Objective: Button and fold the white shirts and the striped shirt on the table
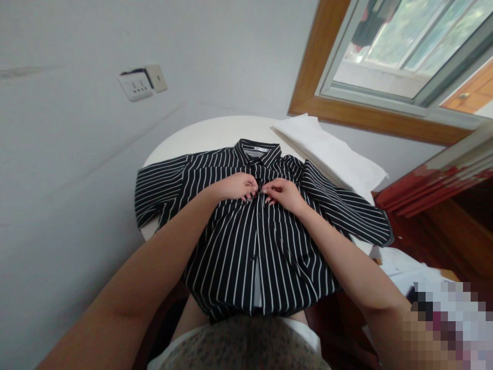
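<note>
A black shirt with white stripes (231,257) lies spread on a round white table (185,139), its collar (258,150) at the far side and its lower edge hanging towards me. My left hand (239,186) pinches the front placket below the collar. Just across from it, my right hand (283,194) pinches the same placket from the other side. Whatever button sits between the fingertips is too small to make out. Further down the front, a dark button (252,258) shows, and the placket parts slightly near the hem.
A folded white cloth (335,149) lies at the table's back right. Behind are a wall socket (136,86) and a wood-framed window (308,77). A red and white curtain (416,185) hangs at the right, with papers (404,270) below it.
</note>
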A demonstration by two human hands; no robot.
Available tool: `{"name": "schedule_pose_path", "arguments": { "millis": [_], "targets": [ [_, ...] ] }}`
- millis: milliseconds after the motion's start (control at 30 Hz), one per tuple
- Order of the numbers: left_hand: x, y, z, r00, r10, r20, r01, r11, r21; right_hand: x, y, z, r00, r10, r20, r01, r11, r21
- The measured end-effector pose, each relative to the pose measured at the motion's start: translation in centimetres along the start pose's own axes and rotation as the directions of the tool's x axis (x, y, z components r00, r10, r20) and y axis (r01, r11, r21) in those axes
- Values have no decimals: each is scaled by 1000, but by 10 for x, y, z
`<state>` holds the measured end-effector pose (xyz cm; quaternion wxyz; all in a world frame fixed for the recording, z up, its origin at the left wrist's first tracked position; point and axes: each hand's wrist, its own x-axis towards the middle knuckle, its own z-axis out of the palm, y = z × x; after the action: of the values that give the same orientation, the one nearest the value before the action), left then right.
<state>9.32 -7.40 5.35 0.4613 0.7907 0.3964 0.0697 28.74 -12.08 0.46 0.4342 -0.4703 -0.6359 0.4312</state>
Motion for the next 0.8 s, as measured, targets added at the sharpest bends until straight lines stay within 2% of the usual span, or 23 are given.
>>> {"name": "schedule_pose_path", "arguments": {
  "millis": [433, 667, 800],
  "targets": [
    [4, -6, 0, 999, 52, 4, -52, 997, 54, 0, -6, 3, 1000, -14, -5, 13, 995, -102],
    [5, -3, 0, 1000, -12, -22, 13, 999, 38, 0, -4, 6, 995, -95, -43, 79, 954, -289],
    [5, -3, 0, 999, 11, -31, -10, 998, 59, -1, -10, 8, 981, -183, -58, 140, 889, -436]
  ]
}}
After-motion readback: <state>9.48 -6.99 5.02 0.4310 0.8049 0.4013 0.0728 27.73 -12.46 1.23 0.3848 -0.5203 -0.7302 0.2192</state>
